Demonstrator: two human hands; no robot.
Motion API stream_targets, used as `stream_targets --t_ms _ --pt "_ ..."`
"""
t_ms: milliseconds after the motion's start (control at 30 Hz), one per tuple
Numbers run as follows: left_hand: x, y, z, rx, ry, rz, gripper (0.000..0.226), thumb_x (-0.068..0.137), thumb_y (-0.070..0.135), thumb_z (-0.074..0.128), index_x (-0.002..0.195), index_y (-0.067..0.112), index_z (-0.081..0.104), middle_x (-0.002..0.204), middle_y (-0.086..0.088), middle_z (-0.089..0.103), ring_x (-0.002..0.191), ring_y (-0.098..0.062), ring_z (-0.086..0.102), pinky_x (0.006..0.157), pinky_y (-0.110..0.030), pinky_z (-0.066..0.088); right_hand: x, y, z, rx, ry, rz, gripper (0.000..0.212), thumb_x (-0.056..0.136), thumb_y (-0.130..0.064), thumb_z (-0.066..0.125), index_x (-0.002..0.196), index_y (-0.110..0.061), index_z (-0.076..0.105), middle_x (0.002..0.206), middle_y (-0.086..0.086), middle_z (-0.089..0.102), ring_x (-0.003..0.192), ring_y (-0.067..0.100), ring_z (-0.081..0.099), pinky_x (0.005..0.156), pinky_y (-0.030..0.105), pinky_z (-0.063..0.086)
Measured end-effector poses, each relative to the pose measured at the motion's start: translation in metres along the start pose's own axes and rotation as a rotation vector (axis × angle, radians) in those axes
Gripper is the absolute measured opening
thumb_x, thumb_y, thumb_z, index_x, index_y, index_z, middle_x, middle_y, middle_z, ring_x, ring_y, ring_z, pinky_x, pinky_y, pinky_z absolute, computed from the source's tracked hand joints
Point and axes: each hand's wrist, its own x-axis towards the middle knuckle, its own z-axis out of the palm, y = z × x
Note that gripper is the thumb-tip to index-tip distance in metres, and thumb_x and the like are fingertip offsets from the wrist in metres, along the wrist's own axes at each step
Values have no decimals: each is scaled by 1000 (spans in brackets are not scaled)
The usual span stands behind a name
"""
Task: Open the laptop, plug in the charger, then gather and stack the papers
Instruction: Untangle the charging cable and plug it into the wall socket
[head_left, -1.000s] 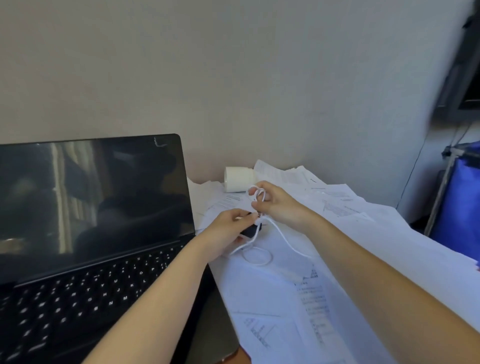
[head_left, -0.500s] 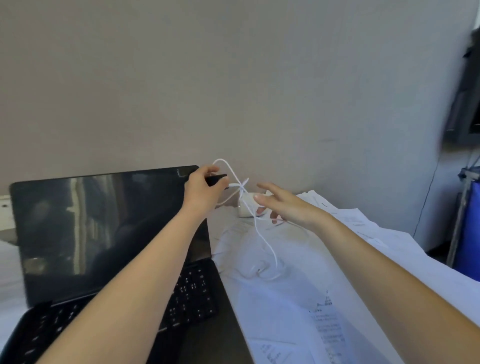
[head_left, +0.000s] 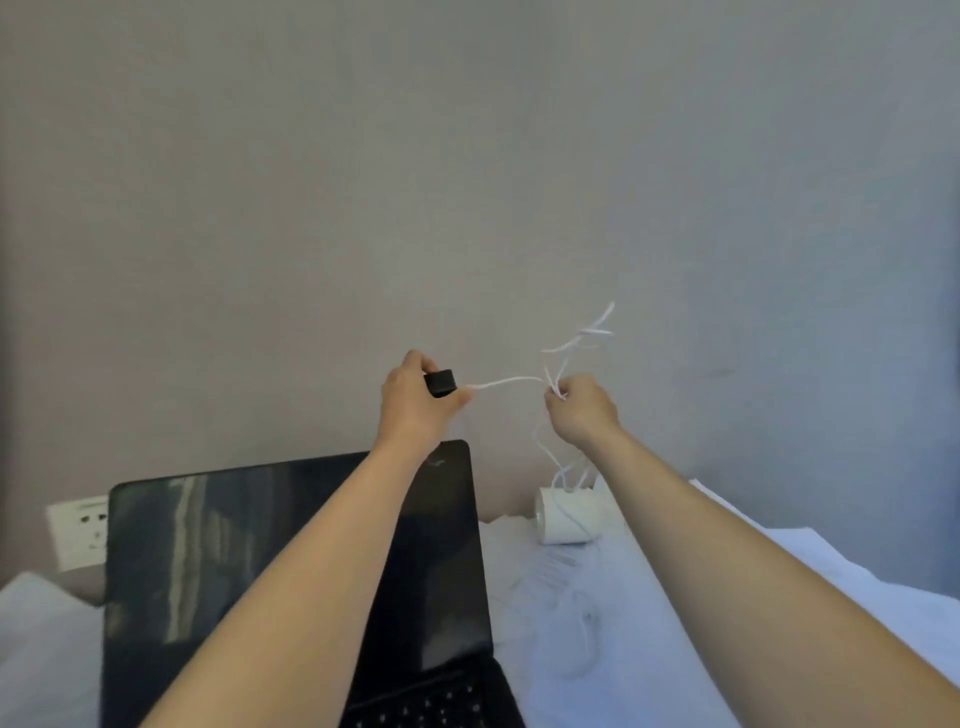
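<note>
The left hand grips the black charger, held up above the laptop's top edge. The right hand pinches a tangle of its white cable, and a short stretch runs between them. The laptop stands open, so that step is done. The charger is not plugged in yet. The wall socket left of the screen looks free, though it is blurred. The papers lie loose on the surface, not yet gathered. Half a second ago both hands were lower, and the right hand's fingers were spread open.
</note>
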Motion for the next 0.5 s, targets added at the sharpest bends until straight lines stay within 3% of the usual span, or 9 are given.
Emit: stream_targets --t_ms 133,267,400,500 --pt "29 -26 -32 109 52 -24 29 81 25 72 93 10 51 93 -5 56 82 -19 53 63 -23 39 26 -32 24 -51 44 -39 29 99 -15 39 114 0 58 124 22 58 117 37 53 91 34 42" --pt "51 -61 -75 248 79 -32 28 86 27 67 100 5 58 100 -12 61 90 -24 54 74 -30 41 41 -63 52 -104 -123 -130 34 99 -7 37 128 4 48 134 23 50 123 36 48 95 32 39" --pt "56 -91 -120 341 91 -80 33 87 30 65 105 3 57 103 -13 60 88 -22 50 74 -29 40 27 -103 84 -131 -374 -275 46 102 -20 36 143 2 34 150 18 32 137 29 33 106 27 27" --pt "46 -108 -153 351 96 -101 34 85 32 68 102 4 59 98 -11 61 87 -22 52 73 -29 40 1 -134 106 -60 -399 -405 42 99 -22 42 138 -7 45 145 10 44 133 23 41 107 28 29"
